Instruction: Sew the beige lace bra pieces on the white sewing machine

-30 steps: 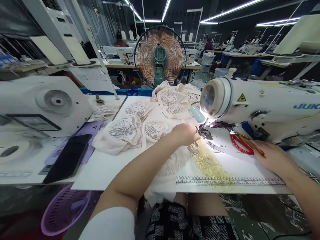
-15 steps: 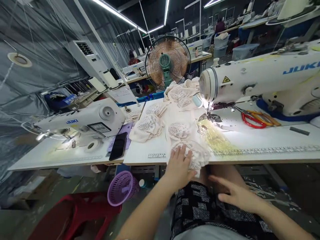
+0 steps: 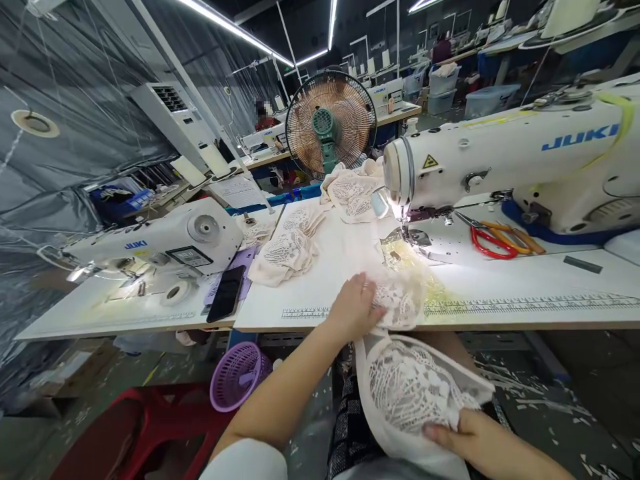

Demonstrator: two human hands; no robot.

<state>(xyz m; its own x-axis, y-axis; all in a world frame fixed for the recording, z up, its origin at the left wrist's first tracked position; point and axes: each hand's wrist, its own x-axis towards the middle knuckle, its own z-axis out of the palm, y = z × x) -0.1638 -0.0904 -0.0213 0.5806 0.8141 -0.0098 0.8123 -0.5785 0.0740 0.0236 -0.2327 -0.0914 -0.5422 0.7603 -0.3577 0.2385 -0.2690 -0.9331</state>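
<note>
A cream lace bra piece [image 3: 410,383] hangs over the table edge above my lap, its lace cup facing up. My right hand [image 3: 463,430] pinches its lower right side between thumb and fingers. At the table's front edge, my left hand [image 3: 356,307] is closed on the upper end of the lace, slightly blurred. That lace part [image 3: 397,297] lies on the table to the right of my left hand. To the left is a stack of similar lace cups [image 3: 287,253]. More lace pieces [image 3: 355,190] are heaped behind, beside the sewing machine.
The right sewing machine [image 3: 450,167] stands with its needle lit, near yellow sheer fabric [image 3: 433,280]. Red-handled scissors [image 3: 493,243] and orange-handled ones lie under its arm. A phone [image 3: 226,293], a second machine [image 3: 165,240], a fan [image 3: 330,127] and a purple basket [image 3: 235,377] are around.
My right hand, free over my lap before, now grips the lace bra piece. The piece has come off the table toward me, and my left hand has curled its fingers on the upper end.
</note>
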